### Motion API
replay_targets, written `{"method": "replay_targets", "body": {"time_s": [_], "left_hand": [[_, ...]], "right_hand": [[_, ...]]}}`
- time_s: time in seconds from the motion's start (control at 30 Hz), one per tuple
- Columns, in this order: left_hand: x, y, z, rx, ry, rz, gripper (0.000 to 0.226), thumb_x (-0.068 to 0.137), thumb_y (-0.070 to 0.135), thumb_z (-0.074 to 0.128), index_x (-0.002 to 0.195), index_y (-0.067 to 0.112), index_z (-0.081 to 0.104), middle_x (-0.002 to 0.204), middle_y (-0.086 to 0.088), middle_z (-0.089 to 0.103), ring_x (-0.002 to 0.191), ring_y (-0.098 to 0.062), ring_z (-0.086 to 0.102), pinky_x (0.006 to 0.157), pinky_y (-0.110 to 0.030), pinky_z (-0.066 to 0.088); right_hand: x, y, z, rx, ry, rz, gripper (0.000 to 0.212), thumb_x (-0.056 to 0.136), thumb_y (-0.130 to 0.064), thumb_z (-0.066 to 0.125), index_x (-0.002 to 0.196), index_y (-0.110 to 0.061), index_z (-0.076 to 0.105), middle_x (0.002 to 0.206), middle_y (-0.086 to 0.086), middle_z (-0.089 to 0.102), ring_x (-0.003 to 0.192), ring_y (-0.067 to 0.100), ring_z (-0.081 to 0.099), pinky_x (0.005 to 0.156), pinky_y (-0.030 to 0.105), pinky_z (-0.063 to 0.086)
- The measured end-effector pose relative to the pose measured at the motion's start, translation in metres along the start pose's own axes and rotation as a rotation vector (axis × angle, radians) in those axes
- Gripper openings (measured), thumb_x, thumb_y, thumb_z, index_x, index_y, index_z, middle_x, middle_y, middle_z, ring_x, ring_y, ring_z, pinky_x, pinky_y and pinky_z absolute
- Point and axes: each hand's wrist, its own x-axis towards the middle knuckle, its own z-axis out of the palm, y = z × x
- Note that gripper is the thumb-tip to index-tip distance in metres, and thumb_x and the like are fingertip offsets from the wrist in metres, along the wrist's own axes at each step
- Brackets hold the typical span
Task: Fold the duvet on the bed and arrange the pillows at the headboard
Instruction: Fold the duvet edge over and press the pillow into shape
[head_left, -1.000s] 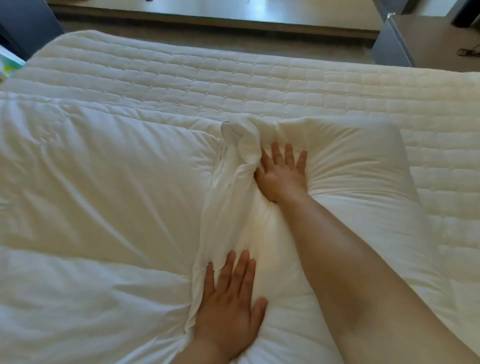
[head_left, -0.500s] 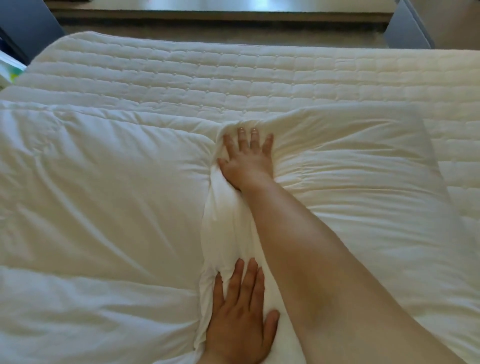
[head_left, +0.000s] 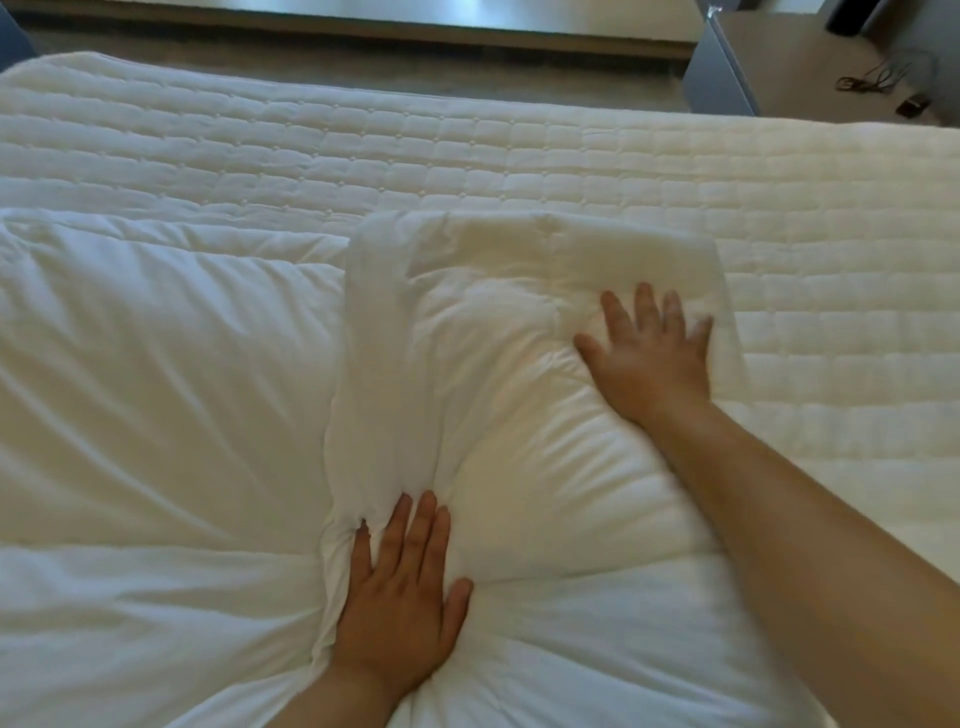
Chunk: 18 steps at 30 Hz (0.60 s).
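A white pillow (head_left: 524, 467) lies in front of me on the quilted mattress (head_left: 467, 150). Its loose case end (head_left: 374, 374) runs along its left side as a bunched strip. My left hand (head_left: 402, 592) presses flat on the pillow's near left part, fingers together, beside that strip. My right hand (head_left: 649, 353) rests flat with fingers spread on the pillow's far right corner; it looks blurred. To the left lies the white duvet (head_left: 156, 405), puffy and creased, touching the pillow.
Beyond the mattress's far edge are a strip of floor, a grey ledge (head_left: 415, 21) and a grey furniture piece (head_left: 719, 78). Cables (head_left: 878, 80) lie on the floor at top right. Bare mattress stretches to the right of the pillow.
My right hand has slid from the pillow's far left corner across to its far right corner, and the case end lies flatter. My left hand stayed pressed near the front.
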Motion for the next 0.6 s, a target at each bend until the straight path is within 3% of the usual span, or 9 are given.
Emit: {"method": "replay_targets", "body": {"time_s": [0.13, 0.3, 0.47, 0.6], "left_hand": [[0.002, -0.001, -0.004, 0.025, -0.035, -0.017, 0.071, 0.097, 0.055, 0.019, 0.15, 0.009, 0.029, 0.158, -0.009, 0.029, 0.144, -0.03, 0.028, 0.113, -0.061, 0.019], [0.003, 0.001, -0.011, 0.029, -0.082, -0.022, 0.071, 0.096, 0.054, 0.024, 0.149, 0.008, 0.033, 0.157, -0.011, 0.031, 0.143, -0.032, 0.031, 0.113, -0.061, 0.017], [0.004, 0.006, -0.015, 0.079, -0.096, -0.005, 0.071, 0.094, 0.052, 0.032, 0.148, 0.008, 0.037, 0.157, -0.011, 0.032, 0.143, -0.032, 0.032, 0.112, -0.062, 0.019], [0.002, 0.007, -0.026, 0.091, -0.119, -0.033, 0.071, 0.093, 0.053, 0.03, 0.148, 0.008, 0.036, 0.157, -0.01, 0.033, 0.143, -0.031, 0.031, 0.111, -0.062, 0.02]], "right_hand": [[0.017, -0.013, 0.013, 0.05, -0.073, -0.017, 0.077, 0.089, -0.073, 0.01, 0.154, -0.034, 0.002, 0.164, 0.007, -0.006, 0.149, 0.033, -0.007, 0.114, 0.062, -0.007], [-0.075, 0.007, -0.011, 0.045, 0.147, -0.091, 0.075, 0.089, -0.074, 0.009, 0.153, -0.037, -0.005, 0.163, 0.001, -0.013, 0.148, 0.03, -0.017, 0.11, 0.059, -0.017], [-0.126, 0.026, 0.061, 0.031, -0.045, -0.045, 0.076, 0.086, -0.072, -0.001, 0.152, -0.035, -0.011, 0.163, 0.001, -0.014, 0.148, 0.031, -0.015, 0.113, 0.064, -0.006], [-0.115, 0.023, 0.04, 0.07, -0.043, -0.069, 0.075, 0.089, -0.072, 0.009, 0.152, -0.036, -0.011, 0.162, 0.0, -0.018, 0.147, 0.03, -0.018, 0.113, 0.062, -0.01]]}}
